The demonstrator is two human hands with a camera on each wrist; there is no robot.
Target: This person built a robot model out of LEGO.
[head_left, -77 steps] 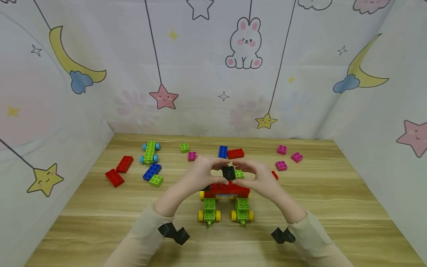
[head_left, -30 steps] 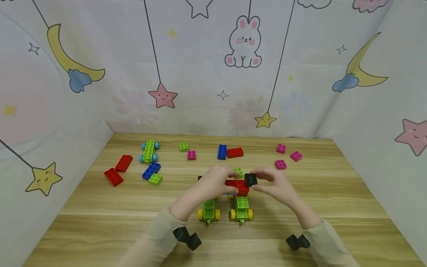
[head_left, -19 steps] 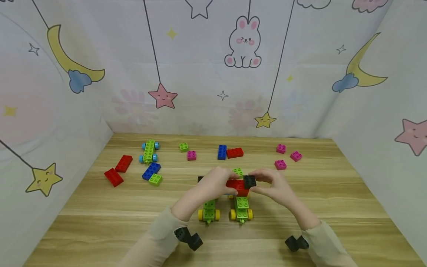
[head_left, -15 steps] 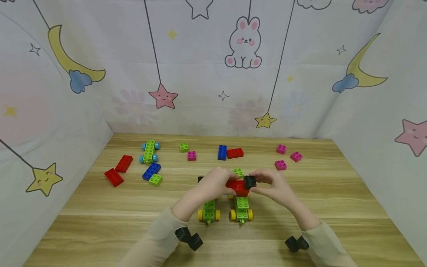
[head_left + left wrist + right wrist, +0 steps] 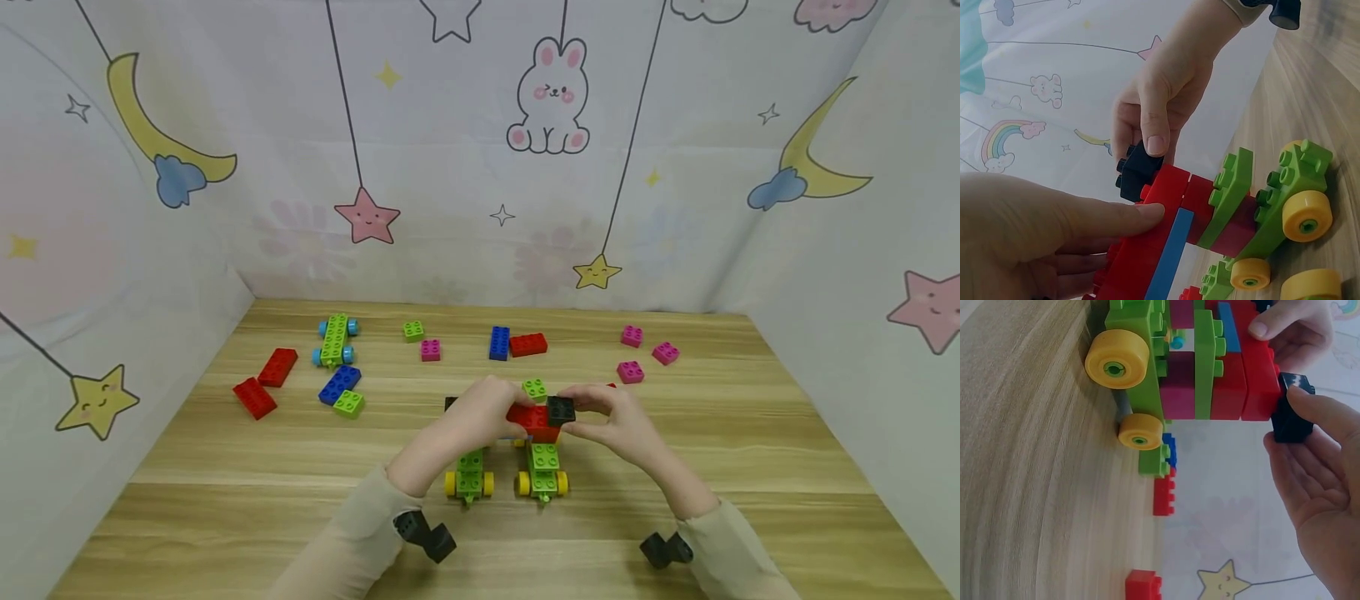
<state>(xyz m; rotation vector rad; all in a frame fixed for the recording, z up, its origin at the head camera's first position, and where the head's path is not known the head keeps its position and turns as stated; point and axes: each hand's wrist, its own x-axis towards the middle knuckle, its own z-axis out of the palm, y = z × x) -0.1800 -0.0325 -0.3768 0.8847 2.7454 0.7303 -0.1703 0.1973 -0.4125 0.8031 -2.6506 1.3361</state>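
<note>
My right hand (image 5: pixel 618 417) pinches a black brick (image 5: pixel 561 410) at the right end of the red top layer (image 5: pixel 542 423). In the right wrist view the black brick (image 5: pixel 1293 409) touches the red brick (image 5: pixel 1261 381) and overhangs its end. My left hand (image 5: pixel 480 417) grips the red layer, with the thumb on its near side in the left wrist view, just above a blue strip (image 5: pixel 1171 253). Below are green plates, magenta bricks and two green wheeled bases (image 5: pixel 469 479) with yellow wheels (image 5: pixel 1116 359). Another black piece (image 5: pixel 450 402) shows at the left end, partly hidden by my left hand.
Behind stand a green car with blue wheels (image 5: pixel 336 340), a blue brick (image 5: pixel 499 342) and a red brick (image 5: pixel 528 344). Red bricks (image 5: pixel 255 397) lie at left, magenta bricks (image 5: pixel 631 372) at right. A green brick (image 5: pixel 535 389) sits just behind the hands.
The two hands have moved apart. My right hand has carried the black brick from between them, above the structure, rightward and down onto its right end. My left hand has come down to the red layer.
</note>
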